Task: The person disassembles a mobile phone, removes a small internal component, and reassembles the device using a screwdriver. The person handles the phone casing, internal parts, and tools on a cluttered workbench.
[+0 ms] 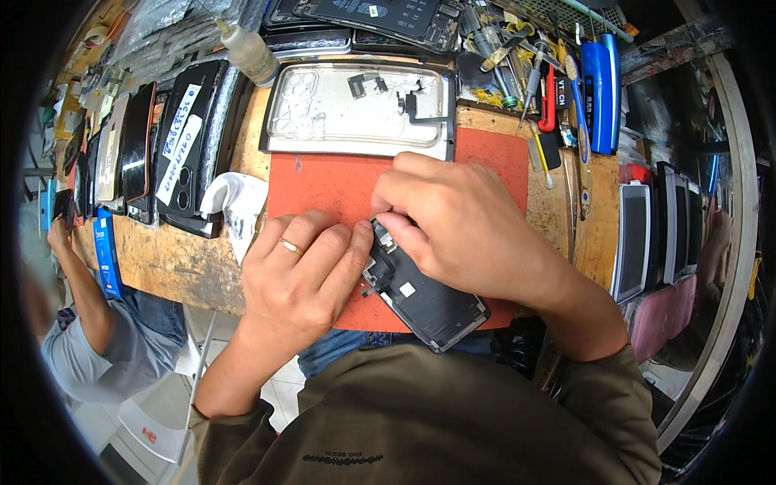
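Both hands pinch the top edge of a black rectangular phone screen panel (424,303) lying on the red mat (323,182): left hand (303,279) steadying, right hand (461,222) fingertips pressed together on it.

1. The phone screen panel (428,301) looks glossy black glass.
2. The red mat (323,182) appears matt, smooth rubber.
3. The workbench (174,259) shows rough, worn wood.
4. The white cloth (238,206) looks soft.
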Demonstrator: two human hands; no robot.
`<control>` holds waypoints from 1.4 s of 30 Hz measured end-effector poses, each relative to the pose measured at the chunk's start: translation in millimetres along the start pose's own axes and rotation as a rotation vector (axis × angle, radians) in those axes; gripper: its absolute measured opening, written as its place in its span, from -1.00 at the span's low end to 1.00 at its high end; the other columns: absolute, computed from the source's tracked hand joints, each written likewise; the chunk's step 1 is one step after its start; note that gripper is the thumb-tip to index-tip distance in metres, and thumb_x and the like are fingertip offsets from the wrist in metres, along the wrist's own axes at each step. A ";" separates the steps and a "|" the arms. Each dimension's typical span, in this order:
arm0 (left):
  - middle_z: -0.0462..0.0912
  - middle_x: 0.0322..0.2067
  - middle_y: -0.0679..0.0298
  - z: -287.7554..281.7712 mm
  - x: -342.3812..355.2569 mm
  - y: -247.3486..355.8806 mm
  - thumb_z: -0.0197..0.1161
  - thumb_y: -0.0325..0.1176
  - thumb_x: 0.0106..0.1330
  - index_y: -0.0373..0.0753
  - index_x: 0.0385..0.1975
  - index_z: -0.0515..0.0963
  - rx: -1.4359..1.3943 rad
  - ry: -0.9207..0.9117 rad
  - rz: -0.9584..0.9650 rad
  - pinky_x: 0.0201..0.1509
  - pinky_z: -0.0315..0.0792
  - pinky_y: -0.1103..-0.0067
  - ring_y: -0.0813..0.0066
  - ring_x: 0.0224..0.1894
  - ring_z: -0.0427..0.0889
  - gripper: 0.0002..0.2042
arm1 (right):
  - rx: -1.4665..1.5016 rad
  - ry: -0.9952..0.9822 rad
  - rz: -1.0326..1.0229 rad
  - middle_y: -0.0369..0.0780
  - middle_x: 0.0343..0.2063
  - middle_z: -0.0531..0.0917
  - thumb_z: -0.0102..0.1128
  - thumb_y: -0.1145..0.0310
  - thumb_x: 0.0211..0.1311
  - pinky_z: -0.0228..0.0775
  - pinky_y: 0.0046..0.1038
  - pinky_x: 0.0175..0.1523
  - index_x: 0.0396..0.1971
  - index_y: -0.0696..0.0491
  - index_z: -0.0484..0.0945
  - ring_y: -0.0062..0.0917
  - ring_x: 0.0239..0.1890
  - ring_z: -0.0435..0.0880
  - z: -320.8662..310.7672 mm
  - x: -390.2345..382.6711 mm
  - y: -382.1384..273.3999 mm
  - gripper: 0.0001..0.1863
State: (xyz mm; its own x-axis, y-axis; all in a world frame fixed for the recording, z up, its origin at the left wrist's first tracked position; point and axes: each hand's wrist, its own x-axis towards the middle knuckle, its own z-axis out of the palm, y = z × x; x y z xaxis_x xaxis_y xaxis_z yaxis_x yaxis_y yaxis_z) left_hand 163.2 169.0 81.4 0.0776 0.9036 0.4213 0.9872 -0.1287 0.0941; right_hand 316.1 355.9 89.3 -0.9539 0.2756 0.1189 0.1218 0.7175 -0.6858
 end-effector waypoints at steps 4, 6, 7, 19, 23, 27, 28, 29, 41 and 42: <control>0.69 -0.20 0.24 -1.2 2.4 0.0 0.41 -0.39 0.18 -0.35 -0.03 0.79 -0.005 -0.010 0.020 -0.10 0.58 0.35 0.27 -0.05 0.76 -0.65 | -0.002 0.005 0.005 -0.13 -0.25 0.72 0.45 0.49 0.36 0.55 -0.03 -0.19 -0.25 0.11 0.68 -0.02 -0.25 0.76 0.0 0.1 -0.6 -0.91; 0.69 -0.20 0.23 -1.9 2.9 -0.1 0.42 -0.40 0.18 -0.35 -0.03 0.79 -0.001 -0.014 0.025 -0.10 0.58 0.35 0.27 -0.05 0.76 -0.65 | 0.031 0.016 0.003 -0.13 -0.26 0.72 0.45 0.49 0.36 0.55 -0.04 -0.19 -0.24 0.10 0.69 -0.03 -0.26 0.76 -0.3 0.1 0.7 -0.92; 0.69 -0.20 0.22 -2.1 2.7 0.5 0.42 -0.40 0.18 -0.35 -0.03 0.79 0.005 -0.024 0.020 -0.10 0.58 0.35 0.26 -0.06 0.76 -0.65 | 0.049 0.015 0.010 -0.13 -0.26 0.72 0.45 0.49 0.36 0.55 -0.05 -0.19 -0.23 0.10 0.70 -0.03 -0.26 0.77 -0.1 0.1 1.3 -0.92; 0.73 -0.18 0.27 -0.3 -3.2 3.5 0.44 -0.35 0.17 -0.29 -0.04 0.82 0.018 0.027 -0.039 -0.13 0.54 0.37 0.27 -0.07 0.76 -0.65 | 0.028 -0.024 0.136 -0.18 -0.32 0.70 0.48 0.44 0.36 0.54 -0.14 -0.22 -0.20 0.05 0.74 -0.13 -0.31 0.77 0.9 1.2 -7.7 -0.91; 0.74 -0.19 0.27 1.3 -7.2 5.6 0.44 -0.35 0.16 -0.26 -0.07 0.83 -0.023 0.037 -0.073 -0.13 0.54 0.37 0.27 -0.07 0.76 -0.67 | 0.030 -0.023 0.139 -0.20 -0.32 0.69 0.48 0.44 0.37 0.53 -0.17 -0.25 -0.21 0.04 0.74 -0.19 -0.35 0.75 0.7 0.7 -8.8 -0.92; 0.75 -0.19 0.28 3.8 -9.8 6.9 0.45 -0.35 0.15 -0.25 -0.10 0.84 -0.053 0.053 -0.114 -0.13 0.55 0.38 0.27 -0.07 0.76 -0.69 | 0.036 -0.049 0.141 -0.23 -0.32 0.68 0.51 0.47 0.37 0.52 -0.25 -0.33 -0.20 0.04 0.74 -0.29 -0.43 0.73 -1.9 0.7 -9.1 -0.91; 0.75 -0.19 0.28 4.3 -9.9 6.7 0.46 -0.36 0.15 -0.24 -0.10 0.85 -0.063 0.059 -0.123 -0.13 0.55 0.39 0.28 -0.07 0.76 -0.69 | 0.036 -0.057 0.148 -0.23 -0.32 0.68 0.51 0.49 0.36 0.52 -0.27 -0.35 -0.20 0.04 0.74 -0.32 -0.45 0.72 -2.7 1.0 -9.6 -0.90; 0.75 -0.19 0.28 4.4 -10.2 6.4 0.46 -0.36 0.14 -0.24 -0.11 0.85 -0.074 0.059 -0.125 -0.13 0.55 0.39 0.28 -0.08 0.76 -0.70 | 0.033 -0.062 0.146 -0.23 -0.32 0.68 0.52 0.50 0.35 0.52 -0.28 -0.35 -0.20 0.04 0.75 -0.33 -0.46 0.72 -3.5 1.5 -10.2 -0.89; 0.74 -0.21 0.30 4.7 -8.1 2.0 0.45 -0.35 0.13 -0.22 -0.12 0.87 -0.128 0.054 -0.125 -0.11 0.56 0.43 0.32 -0.06 0.74 -0.70 | 0.055 -0.142 0.167 -0.18 -0.31 0.70 0.57 0.55 0.29 0.58 -0.24 -0.26 -0.18 0.07 0.78 -0.20 -0.35 0.75 -13.3 6.5 -12.7 -0.84; 0.74 -0.21 0.31 4.3 -7.7 1.8 0.44 -0.34 0.13 -0.22 -0.12 0.87 -0.131 0.049 -0.122 -0.11 0.56 0.44 0.32 -0.06 0.74 -0.70 | 0.053 -0.148 0.174 -0.18 -0.31 0.70 0.57 0.55 0.29 0.58 -0.25 -0.26 -0.18 0.08 0.78 -0.20 -0.35 0.75 -13.8 6.5 -13.1 -0.84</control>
State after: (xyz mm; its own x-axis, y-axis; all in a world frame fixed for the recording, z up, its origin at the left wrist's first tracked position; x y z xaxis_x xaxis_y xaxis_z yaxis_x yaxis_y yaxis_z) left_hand 165.0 163.5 74.5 -0.0520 0.8950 0.4429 0.9619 -0.0743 0.2630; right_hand 312.1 357.1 109.0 -0.9501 0.2925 -0.1088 0.2773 0.6315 -0.7241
